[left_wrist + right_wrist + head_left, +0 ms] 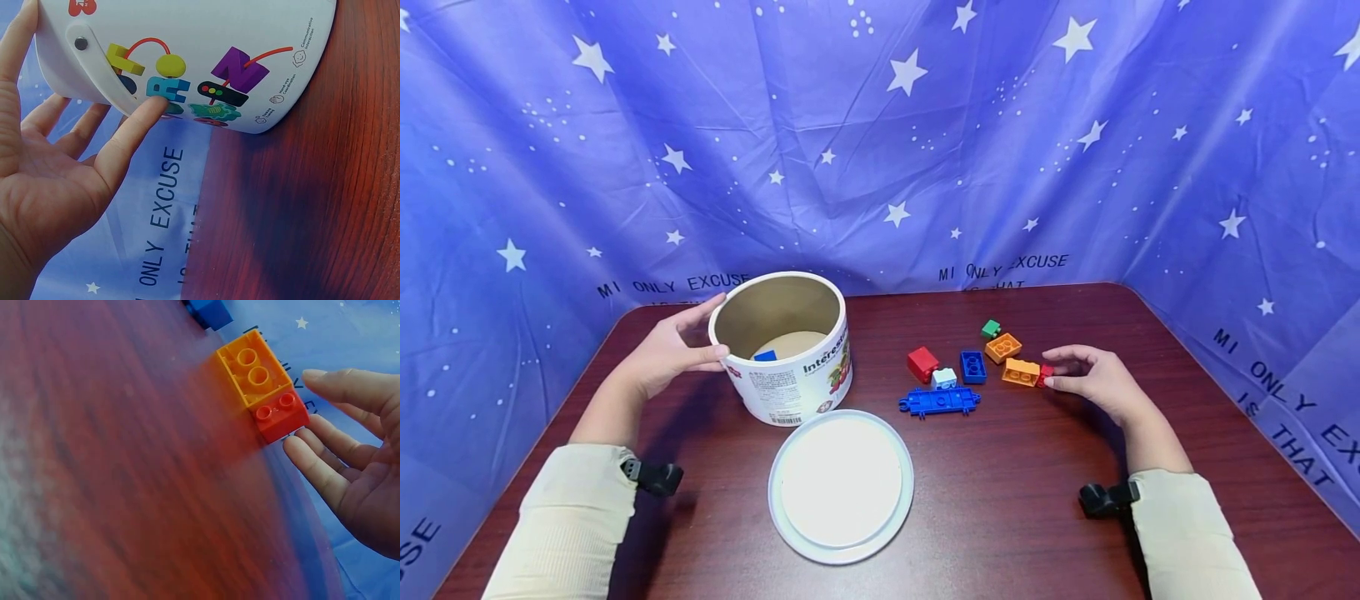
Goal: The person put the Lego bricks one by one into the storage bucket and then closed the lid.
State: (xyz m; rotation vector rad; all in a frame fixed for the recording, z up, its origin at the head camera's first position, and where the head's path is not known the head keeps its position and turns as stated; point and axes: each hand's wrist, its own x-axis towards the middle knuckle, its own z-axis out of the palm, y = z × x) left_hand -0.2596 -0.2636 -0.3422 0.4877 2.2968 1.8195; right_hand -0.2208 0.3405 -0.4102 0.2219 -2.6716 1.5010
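Note:
My left hand (703, 329) rests on a white round bucket (790, 383), thumb on the near wall by the rim and fingers round the far side. In the left wrist view its straight fingers (134, 128) touch the bucket's printed wall (206, 31). A blue brick (765, 356) lies inside the bucket. My right hand (1056, 368) lies open on the table beside a small red brick (1045, 374) that sits against an orange brick (1021, 372). In the right wrist view the fingers (312, 465) are at the red brick's (282, 415) corner and the thumb stands apart from it.
The bucket's white lid (841, 486) lies flat in front of it. Loose on the dark wooden table (1000, 533) are a second orange brick (1003, 347), a green brick (991, 328), a blue brick (973, 367), a larger red brick (922, 363) and a blue flat plate (939, 402). A starry blue cloth backs the table.

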